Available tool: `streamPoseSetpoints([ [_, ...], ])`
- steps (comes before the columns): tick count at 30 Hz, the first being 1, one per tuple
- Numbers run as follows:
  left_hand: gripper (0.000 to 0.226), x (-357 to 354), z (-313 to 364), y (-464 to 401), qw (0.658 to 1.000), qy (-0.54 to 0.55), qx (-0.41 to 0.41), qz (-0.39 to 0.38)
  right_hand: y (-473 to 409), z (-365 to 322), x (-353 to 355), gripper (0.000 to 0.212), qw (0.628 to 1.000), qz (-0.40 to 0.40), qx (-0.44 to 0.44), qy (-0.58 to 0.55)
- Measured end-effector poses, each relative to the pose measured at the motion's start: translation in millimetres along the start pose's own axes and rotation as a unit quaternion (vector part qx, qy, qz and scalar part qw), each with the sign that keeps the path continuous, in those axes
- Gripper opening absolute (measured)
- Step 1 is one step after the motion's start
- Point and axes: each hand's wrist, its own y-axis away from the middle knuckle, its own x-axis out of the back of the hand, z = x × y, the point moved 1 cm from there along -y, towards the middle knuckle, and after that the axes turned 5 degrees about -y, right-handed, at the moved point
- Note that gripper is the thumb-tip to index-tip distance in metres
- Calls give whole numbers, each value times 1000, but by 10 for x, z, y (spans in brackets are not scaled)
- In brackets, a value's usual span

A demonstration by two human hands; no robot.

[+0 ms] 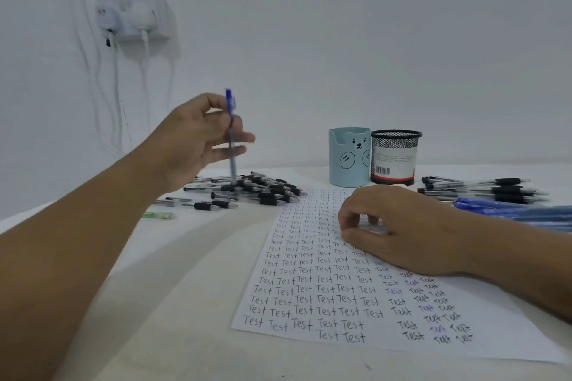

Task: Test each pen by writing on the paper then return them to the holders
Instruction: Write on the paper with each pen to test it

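Head view: the blue pens point(510, 210) at right are cut off by the frame edge and blurred. Left hand point(198, 139), raised left of centre, pinches a blue pen point(230, 133) upright above the black pens point(247, 190) — tip down. Right hand point(399, 226) rests on the paper point(309, 288), fingers loosely curled, holding nothing. Two holders point(349, 158) stand behind the paper.

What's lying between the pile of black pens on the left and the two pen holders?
In the head view, only bare table and the paper's far corner.
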Motion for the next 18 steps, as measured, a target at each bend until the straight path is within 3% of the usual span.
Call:
streamPoseSetpoints([
  [3, 23, -207, -11, -10, 959, 276, 61, 5, 1, 3, 9, 14, 1000, -6, -1, -6],
  [6, 31, -405, -78, 49, 898, 420, 123, 33, 4, -3, 29, 13, 1000, -13, -2, -12],
  [8, 41, -514, -132, 73, 884, 442, 140, 54, 14, 1, 45, 13, 1000, -19, -7, -19],
  [12, 24, -683, -143, 121, 888, 431, 147, 68, 36, 36, 84, 14, 999, -17, -29, -33],
  [15, 29, -753, -146, 172, 886, 435, 143, 69, 56, 58, 123, 24, 995, -9, -54, -82],
  [18, 23, -860, -134, 226, 882, 448, 141, 46, 86, 68, 161, 38, 990, 51, -62, -112],
])
